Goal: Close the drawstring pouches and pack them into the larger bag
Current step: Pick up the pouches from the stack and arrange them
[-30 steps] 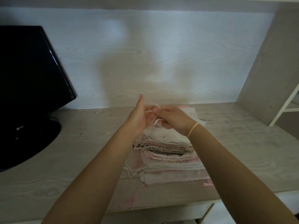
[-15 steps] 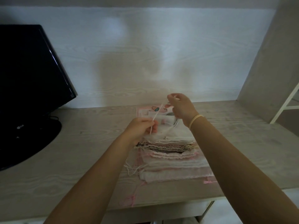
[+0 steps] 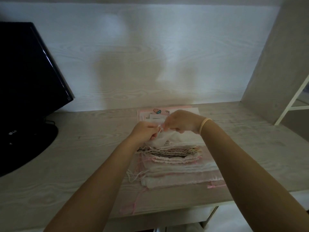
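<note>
A stack of several flat white and pink drawstring pouches (image 3: 177, 166) lies on the desk. The top white pouch (image 3: 160, 141) is bunched up at its left end. My left hand (image 3: 144, 133) pinches its white drawstring (image 3: 159, 130) just above the bunched cloth. My right hand (image 3: 182, 122), with a pale band on the wrist, pinches the same string from the right; the two hands almost touch. Behind the stack lies a larger pink bag (image 3: 165, 111) with a small printed picture, mostly hidden by my right hand.
A black monitor (image 3: 28, 67) on a round stand (image 3: 25, 144) fills the left side of the wooden desk (image 3: 83, 148). A side panel (image 3: 275, 64) rises at the right, with a white frame (image 3: 291, 104) beyond it. Loose pink strings (image 3: 133, 205) trail toward the desk's front edge.
My right hand has come down and left from its raised pull, meeting my left hand over the top pouch. The pouch mouth is now gathered between them.
</note>
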Tool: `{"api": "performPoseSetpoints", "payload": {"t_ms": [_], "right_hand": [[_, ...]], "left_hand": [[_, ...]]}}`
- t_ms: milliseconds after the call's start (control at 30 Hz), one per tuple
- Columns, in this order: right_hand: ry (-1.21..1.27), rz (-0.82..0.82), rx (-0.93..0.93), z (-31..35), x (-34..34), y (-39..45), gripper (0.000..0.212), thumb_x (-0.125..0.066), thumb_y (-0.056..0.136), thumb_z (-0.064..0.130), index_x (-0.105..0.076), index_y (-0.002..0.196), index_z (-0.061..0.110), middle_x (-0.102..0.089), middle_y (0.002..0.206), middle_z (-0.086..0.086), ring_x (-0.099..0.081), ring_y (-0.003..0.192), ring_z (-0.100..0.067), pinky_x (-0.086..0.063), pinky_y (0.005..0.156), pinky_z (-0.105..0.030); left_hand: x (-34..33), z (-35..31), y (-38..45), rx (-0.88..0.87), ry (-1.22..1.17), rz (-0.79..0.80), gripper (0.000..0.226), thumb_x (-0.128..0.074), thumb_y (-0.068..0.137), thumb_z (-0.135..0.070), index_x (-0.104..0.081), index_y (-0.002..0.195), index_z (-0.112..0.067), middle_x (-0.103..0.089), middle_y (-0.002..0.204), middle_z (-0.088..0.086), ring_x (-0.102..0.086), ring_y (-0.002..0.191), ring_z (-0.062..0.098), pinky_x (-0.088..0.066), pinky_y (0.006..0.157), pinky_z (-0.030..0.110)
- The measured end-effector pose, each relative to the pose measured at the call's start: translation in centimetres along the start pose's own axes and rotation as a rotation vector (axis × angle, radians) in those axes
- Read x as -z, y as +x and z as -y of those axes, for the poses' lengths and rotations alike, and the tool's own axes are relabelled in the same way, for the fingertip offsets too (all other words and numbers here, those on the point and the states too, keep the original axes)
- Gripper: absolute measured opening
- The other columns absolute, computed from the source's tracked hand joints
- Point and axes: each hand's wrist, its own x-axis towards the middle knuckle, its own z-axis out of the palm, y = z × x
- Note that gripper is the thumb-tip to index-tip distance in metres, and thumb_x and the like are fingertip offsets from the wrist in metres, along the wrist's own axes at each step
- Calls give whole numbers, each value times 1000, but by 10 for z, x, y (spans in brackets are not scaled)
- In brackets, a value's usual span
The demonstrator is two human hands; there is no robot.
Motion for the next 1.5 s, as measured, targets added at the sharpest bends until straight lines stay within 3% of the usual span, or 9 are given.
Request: {"api": "performPoseSetpoints", "payload": {"t_ms": [100, 200, 300, 467, 733, 900, 1233, 1400, 1500], "right_hand": [[242, -172, 55, 1, -5, 6, 27, -60, 91, 27, -69, 70, 13, -54, 66, -4, -42, 59, -19, -38, 62, -34], [309, -288, 43, 4, -11, 13, 25, -61, 91, 30, -72, 77, 12, -62, 75, 1, -51, 65, -14, -42, 58, -23], [360, -364, 29, 8, -15, 21, 22, -62, 91, 30, -75, 93, 12, -66, 85, 8, -57, 78, -10, -47, 59, -22], [531, -399, 125, 5, -25, 25, 55, -60, 93, 28, -38, 143, 34, -52, 130, 3, -55, 114, -15, -48, 77, -24], [519, -292, 113, -2, -34, 17, 25, -49, 86, -8, -66, 104, -2, -70, 87, -18, -66, 77, -22, -56, 77, -29], [294, -257, 133, 0, -32, 14, 25, -53, 89, 4, -62, 111, 11, -65, 89, -5, -63, 74, -10, -48, 63, -13], [-74, -225, 154, 0, -28, 10, 22, -72, 84, 27, -58, 101, 23, -55, 84, 16, -56, 77, -8, -42, 62, -13], [-260, -318, 115, 2, -27, 10, 19, -68, 87, 29, -63, 99, 17, -59, 94, 6, -55, 88, -15, -46, 77, -26], [-262, -379, 116, 3, -27, 9, 16, -66, 89, 29, -69, 96, 15, -61, 95, 0, -58, 89, -17, -46, 78, -26]], "left_hand": [[2, -4, -4, 0, 44, 70, 20, -53, 87, 0, -69, 84, 10, -69, 67, -9, -48, 47, 3, -39, 54, 21], [4, -6, -9, 11, 34, 133, 25, -59, 86, -10, -72, 63, -9, -65, 72, 0, -49, 60, 11, -38, 61, 26], [6, -3, -11, -23, 47, 132, 19, -64, 89, -22, -79, 80, -14, -53, 67, 2, -47, 66, 16, -37, 65, 28], [9, 4, -10, -54, -24, 137, 30, -56, 99, -32, -77, 89, -12, -50, 63, -2, -44, 63, 14, -35, 66, 29], [11, -1, -8, 13, -218, 124, 26, -54, 99, -19, -73, 91, -2, -53, 62, 1, -46, 56, 11, -42, 57, 20], [11, -4, -6, 66, -250, 91, 24, -57, 96, -19, -70, 89, 0, -55, 57, 1, -47, 54, 15, -41, 62, 28], [12, -2, -3, 98, -252, 46, 21, -58, 95, -17, -73, 95, -2, -58, 57, 2, -50, 51, 13, -43, 61, 26], [10, 2, -2, 60, -298, -31, 12, -66, 91, -16, -74, 90, -7, -73, 77, 8, -64, 65, 16, -54, 77, 31], [11, 0, -2, 65, -349, -70, 10, -68, 90, -17, -74, 92, -8, -76, 82, 8, -68, 69, 16, -55, 67, 23]]}}
